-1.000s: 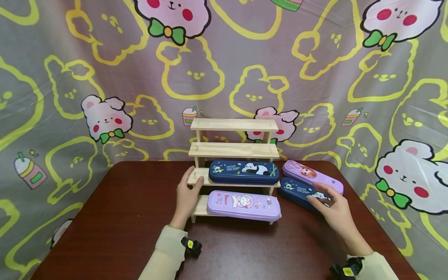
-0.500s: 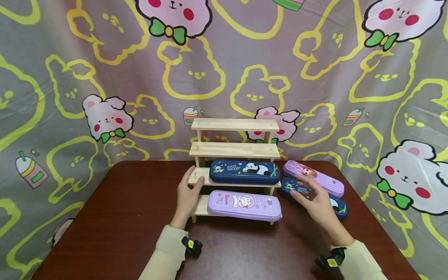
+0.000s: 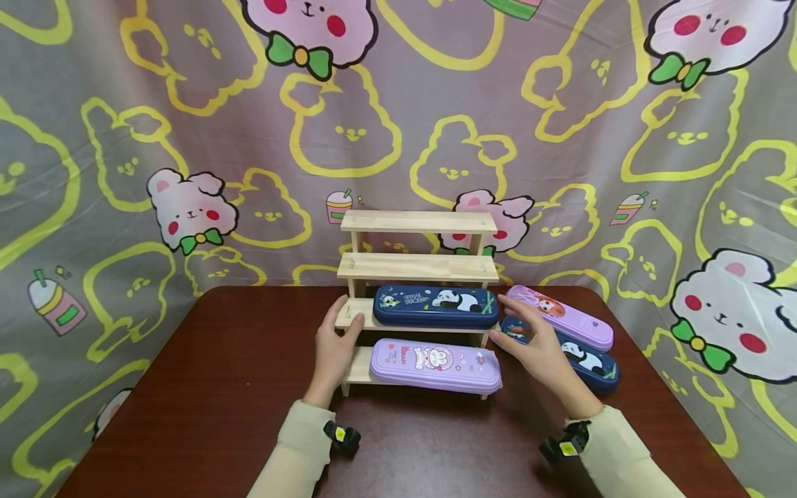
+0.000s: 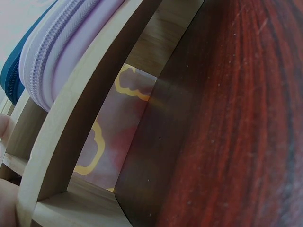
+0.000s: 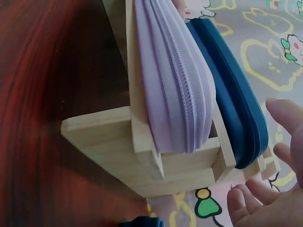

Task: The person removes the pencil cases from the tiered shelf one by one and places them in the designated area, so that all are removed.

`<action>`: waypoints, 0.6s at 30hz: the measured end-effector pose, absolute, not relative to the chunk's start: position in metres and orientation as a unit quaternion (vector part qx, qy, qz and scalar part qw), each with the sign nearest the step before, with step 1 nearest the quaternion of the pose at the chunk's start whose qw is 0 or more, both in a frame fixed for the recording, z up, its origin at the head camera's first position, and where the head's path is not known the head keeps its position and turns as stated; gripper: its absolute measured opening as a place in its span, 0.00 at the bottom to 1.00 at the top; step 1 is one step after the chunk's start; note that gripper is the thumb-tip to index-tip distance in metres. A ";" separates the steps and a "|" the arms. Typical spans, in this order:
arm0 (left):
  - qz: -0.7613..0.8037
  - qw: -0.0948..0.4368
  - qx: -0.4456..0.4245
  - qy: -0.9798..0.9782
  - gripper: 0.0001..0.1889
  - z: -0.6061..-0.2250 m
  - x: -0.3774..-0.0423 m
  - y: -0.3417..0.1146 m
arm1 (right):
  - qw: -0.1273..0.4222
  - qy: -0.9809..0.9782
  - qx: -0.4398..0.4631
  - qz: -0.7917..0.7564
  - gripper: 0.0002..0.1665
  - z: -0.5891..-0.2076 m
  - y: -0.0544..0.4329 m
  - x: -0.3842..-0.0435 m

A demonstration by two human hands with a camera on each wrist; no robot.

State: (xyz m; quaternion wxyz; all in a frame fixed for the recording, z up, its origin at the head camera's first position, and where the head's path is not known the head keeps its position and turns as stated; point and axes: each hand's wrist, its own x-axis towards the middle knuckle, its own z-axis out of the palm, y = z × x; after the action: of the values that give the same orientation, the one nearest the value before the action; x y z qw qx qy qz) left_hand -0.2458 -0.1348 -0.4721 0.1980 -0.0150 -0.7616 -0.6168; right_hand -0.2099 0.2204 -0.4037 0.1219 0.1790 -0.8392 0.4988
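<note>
Hovering just beside the right end of the wooden stand (image 3: 417, 265), the right hand (image 3: 540, 351) is holding its thumb and fingers well apart. The left hand (image 3: 333, 349) is touching the stand's left end, thumb and forefinger spread. A navy panda case (image 3: 429, 311) is lying on the stand's second tier from the bottom — a lilac case (image 3: 429, 377) is sitting one tier lower — while another panda case (image 3: 588, 361) and a purple case (image 3: 575, 323) are resting right of the stand.

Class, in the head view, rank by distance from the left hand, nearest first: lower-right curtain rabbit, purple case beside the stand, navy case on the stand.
1. Navy case, just right of the left hand
2. Purple case, right of the stand
3. Curtain rabbit, past the table's right edge
</note>
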 end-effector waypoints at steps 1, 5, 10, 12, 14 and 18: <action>-0.617 0.198 -0.015 -0.762 0.29 -0.472 -0.246 -0.135 | 0.120 -0.838 0.182 0.500 0.37 -0.400 0.218 -0.210; -0.619 0.202 -0.022 -0.759 0.30 -0.472 -0.246 -0.135 | 0.122 -0.838 0.191 0.497 0.38 -0.396 0.212 -0.215; -0.624 0.200 -0.024 -0.755 0.29 -0.472 -0.246 -0.135 | 0.116 -0.839 0.199 0.492 0.41 -0.408 0.212 -0.233; -0.626 0.198 -0.023 -0.754 0.30 -0.471 -0.246 -0.135 | 0.113 -0.841 0.204 0.488 0.42 -0.412 0.210 -0.238; -0.626 0.195 -0.020 -0.754 0.30 -0.469 -0.245 -0.134 | 0.107 -0.839 0.209 0.490 0.44 -0.413 0.208 -0.241; -0.625 0.193 -0.017 -0.757 0.29 -0.452 -0.234 -0.130 | 0.088 -0.832 0.213 0.505 0.46 -0.411 0.202 -0.242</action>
State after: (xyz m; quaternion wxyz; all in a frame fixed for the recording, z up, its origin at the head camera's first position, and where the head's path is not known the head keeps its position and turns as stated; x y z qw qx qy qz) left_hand -0.2340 -0.1301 -0.4517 0.1928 -0.0166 -0.7566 -0.6246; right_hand -0.2422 0.2021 -0.4114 0.0885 0.2134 -0.8316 0.5051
